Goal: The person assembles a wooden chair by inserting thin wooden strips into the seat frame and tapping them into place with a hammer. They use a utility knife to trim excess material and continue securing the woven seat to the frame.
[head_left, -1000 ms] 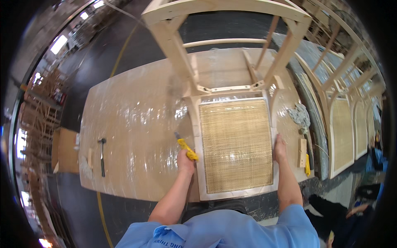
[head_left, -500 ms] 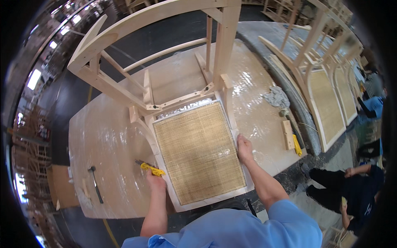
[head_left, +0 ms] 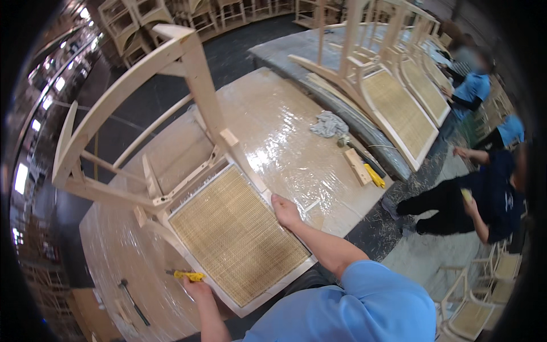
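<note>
A pale wooden chair lies on the table before me with its legs raised and its back toward me. A woven cane panel fills the white-edged back frame. At the left rim of that frame, my left hand is closed around a yellow utility knife, whose dark tip points left. My right hand grips the frame's right rail, thumb on top and the other fingers mostly hidden below.
A plastic-covered table bears a hammer at left. Toward the right are a grey rag, a wood block and another yellow-handled tool. More cane-backed chairs lie on a neighbouring table. A person in dark clothes stands right.
My view has turned to the right, so the chair and table now sit further left and slanted in the picture. Both hands keep their holds. The dark-clothed person has raised a hand.
</note>
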`<state>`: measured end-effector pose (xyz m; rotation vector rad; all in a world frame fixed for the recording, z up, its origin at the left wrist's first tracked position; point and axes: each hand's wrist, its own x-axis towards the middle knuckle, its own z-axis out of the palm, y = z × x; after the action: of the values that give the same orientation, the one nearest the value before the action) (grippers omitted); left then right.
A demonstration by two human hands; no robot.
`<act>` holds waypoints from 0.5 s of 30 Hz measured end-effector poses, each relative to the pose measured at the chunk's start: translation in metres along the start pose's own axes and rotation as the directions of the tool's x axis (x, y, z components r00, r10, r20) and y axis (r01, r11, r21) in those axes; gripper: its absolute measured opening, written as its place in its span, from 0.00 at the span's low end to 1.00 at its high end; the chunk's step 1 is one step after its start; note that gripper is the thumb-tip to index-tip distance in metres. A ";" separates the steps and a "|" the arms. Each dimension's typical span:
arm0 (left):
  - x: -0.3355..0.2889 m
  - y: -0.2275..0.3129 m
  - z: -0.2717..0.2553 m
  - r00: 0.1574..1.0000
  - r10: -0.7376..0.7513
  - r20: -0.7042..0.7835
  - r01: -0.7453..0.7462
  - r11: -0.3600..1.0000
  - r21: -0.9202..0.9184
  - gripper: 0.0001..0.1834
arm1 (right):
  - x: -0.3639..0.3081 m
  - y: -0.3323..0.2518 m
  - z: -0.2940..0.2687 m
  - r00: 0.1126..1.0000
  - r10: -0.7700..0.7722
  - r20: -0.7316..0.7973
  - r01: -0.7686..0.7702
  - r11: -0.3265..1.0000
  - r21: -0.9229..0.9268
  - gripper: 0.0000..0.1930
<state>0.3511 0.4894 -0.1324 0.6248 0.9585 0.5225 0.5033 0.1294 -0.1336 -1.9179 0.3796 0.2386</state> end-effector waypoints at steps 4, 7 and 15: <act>0.000 -0.003 0.011 0.992 -0.054 0.111 0.051 0.998 0.030 0.18 | -0.009 -0.008 -0.019 0.979 -0.185 -0.083 0.153 0.943 -0.294 0.35; -0.004 0.013 -0.013 0.977 0.061 0.204 -0.105 0.972 0.211 0.15 | -0.049 -0.017 -0.004 0.851 -0.495 -0.178 0.351 0.786 -0.509 0.31; -0.119 0.011 -0.016 0.724 -0.237 0.648 -0.194 0.832 0.520 0.14 | -0.227 -0.022 0.072 0.763 -0.541 0.355 0.517 0.839 0.168 0.20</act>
<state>0.2785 0.4231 -0.0629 1.2389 0.3633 -0.0703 0.3018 0.2380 -0.0635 -1.7820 -0.4272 0.2191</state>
